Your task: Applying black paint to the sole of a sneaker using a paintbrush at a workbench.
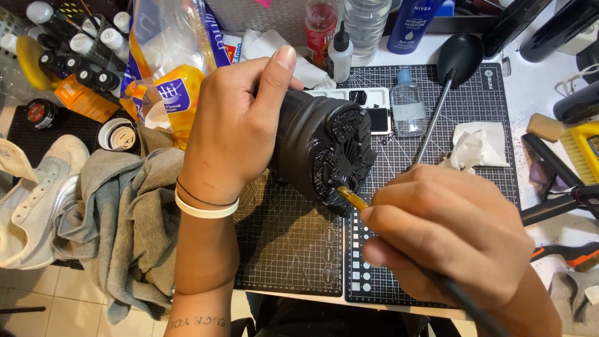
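Two hands work over the black cutting mat [293,249] on your table. Nearest, your right hand [446,240] pinches a thin brush [353,198] in its fingers, tip touching the black shoe [324,146]. Farther left, your left hand [234,125] wraps the shoe, held sole-up above the mat. A grey cloth [128,224] lies left.

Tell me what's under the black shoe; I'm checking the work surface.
Under the black shoe lies a gridded cutting mat. The left hand hides the shoe's upper part.
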